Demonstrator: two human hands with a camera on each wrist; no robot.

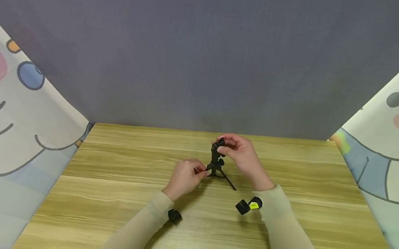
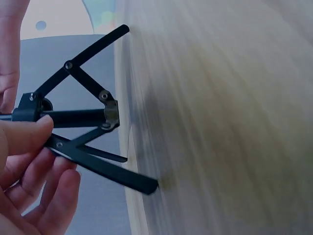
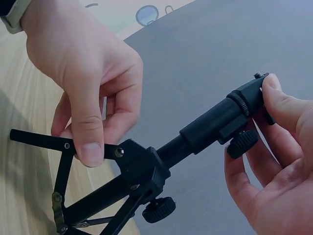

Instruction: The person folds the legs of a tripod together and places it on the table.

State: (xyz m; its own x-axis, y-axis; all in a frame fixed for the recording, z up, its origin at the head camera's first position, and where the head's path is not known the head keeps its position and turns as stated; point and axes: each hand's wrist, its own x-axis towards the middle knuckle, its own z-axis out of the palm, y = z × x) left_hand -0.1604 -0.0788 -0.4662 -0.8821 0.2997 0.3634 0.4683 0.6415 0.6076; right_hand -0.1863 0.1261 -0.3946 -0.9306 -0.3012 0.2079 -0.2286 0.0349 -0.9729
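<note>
Over wooden table (image 1: 99, 212), left hand (image 1: 183, 178) low, pinching leg (image 3: 36, 140) of black tripod (image 1: 215, 156); right hand (image 1: 242, 154) higher, pinching its top (image 3: 252, 93).

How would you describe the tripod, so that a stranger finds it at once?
On the wooden table, toward the grey backdrop, find the left hand and right hand. Both hold the black tripod; unlike the black wrist cameras, it has splayed legs.

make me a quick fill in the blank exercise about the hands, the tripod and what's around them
1. The left hand pinches a ____ of the black tripod.
2. The right hand holds the tripod not at the bottom but at the ____.
3. The tabletop has a ____-grain pattern.
4. The black device by the right sleeve bears a ____ patch.

Missing words: leg; top; wood; yellow.
</note>
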